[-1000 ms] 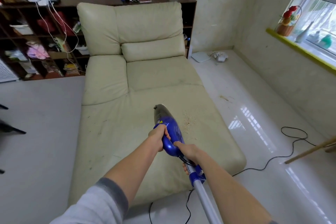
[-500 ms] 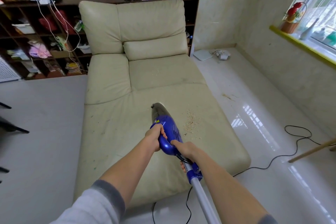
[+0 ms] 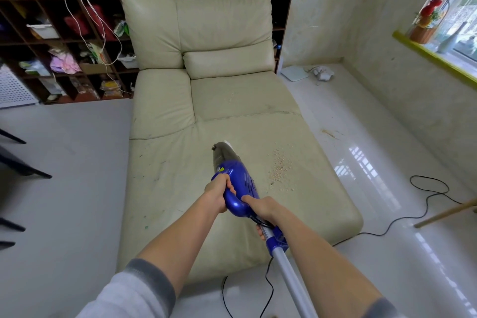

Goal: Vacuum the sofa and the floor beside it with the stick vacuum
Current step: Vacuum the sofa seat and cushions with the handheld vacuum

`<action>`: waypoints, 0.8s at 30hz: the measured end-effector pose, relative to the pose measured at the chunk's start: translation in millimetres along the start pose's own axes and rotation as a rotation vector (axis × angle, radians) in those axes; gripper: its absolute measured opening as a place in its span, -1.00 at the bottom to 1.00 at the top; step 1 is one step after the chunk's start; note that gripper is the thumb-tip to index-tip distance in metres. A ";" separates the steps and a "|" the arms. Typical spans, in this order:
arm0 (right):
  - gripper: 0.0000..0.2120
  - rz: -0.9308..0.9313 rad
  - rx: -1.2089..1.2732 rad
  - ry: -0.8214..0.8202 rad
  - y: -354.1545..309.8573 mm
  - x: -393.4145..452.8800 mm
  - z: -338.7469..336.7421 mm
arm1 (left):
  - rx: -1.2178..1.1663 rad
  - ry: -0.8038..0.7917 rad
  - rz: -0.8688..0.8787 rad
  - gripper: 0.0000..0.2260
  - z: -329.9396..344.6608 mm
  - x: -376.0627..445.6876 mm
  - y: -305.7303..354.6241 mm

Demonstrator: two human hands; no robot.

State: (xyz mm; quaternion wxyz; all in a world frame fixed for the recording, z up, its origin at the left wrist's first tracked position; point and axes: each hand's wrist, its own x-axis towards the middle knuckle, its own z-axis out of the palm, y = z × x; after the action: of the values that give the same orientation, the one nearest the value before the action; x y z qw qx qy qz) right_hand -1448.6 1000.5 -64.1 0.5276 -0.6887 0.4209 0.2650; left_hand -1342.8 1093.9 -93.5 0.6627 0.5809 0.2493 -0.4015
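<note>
Pale glossy floor (image 3: 387,253) surrounds a cream leather sofa (image 3: 206,100) that backs onto a dark cubby shelf (image 3: 31,41). Its compartments are crammed: a white bin (image 3: 42,31) in an upper cell, red fabric beside it, pink cloth (image 3: 63,63) lower down, and packets in the bottom row, with white cables (image 3: 85,23) hanging across the front. On the window sill (image 3: 436,58) a basket (image 3: 424,31) holds red flowers. Crumbs (image 3: 280,169) lie scattered on the sofa seat, with a smaller patch on the floor to the right. Over the seat sits the blue stick vacuum (image 3: 241,186), its grey nose pointing away just left of the crumbs. Curled round the front of the blue handle is the left hand (image 3: 219,195); the right hand (image 3: 263,208) grips the rear where the silver tube (image 3: 289,276) begins. A black cord (image 3: 426,196) trails across the floor on the right.
</note>
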 end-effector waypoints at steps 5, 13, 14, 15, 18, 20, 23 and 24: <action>-0.59 0.003 -0.008 -0.019 -2.1 -8.7 22.3 | -0.007 0.011 -0.003 -0.86 -24.4 -7.6 -1.0; -0.57 -0.018 -0.039 -0.014 -4.9 -17.2 54.9 | -0.035 0.017 0.002 -0.87 -60.2 -20.5 -3.7; -0.57 -0.019 -0.041 -0.015 -5.3 -17.9 59.3 | -0.032 0.021 0.006 -0.87 -64.3 -22.0 -3.1; -0.57 -0.020 -0.044 -0.014 -5.3 -18.3 62.7 | -0.032 0.024 0.005 -0.87 -67.7 -23.0 -3.2; -0.55 -0.023 -0.054 -0.014 -7.0 -19.6 73.3 | -0.036 0.034 0.007 -0.87 -79.3 -26.4 -2.9; -0.58 -0.025 -0.065 -0.021 -9.6 -20.8 80.6 | -0.043 0.037 0.010 -0.86 -87.6 -28.5 -2.1; -0.58 -0.023 -0.069 -0.027 -14.1 -22.4 92.0 | -0.048 0.057 0.022 -0.86 -99.4 -31.3 0.8; -0.57 -0.026 -0.072 -0.031 -16.8 -22.7 97.7 | -0.051 0.067 0.024 -0.85 -105.4 -32.5 2.3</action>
State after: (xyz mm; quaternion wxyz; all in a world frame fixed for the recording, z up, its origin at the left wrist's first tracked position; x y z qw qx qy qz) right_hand -1438.0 1101.6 -66.8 0.5122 -0.7086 0.3938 0.2837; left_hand -1344.5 1204.0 -87.4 0.6733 0.5800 0.2745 -0.3674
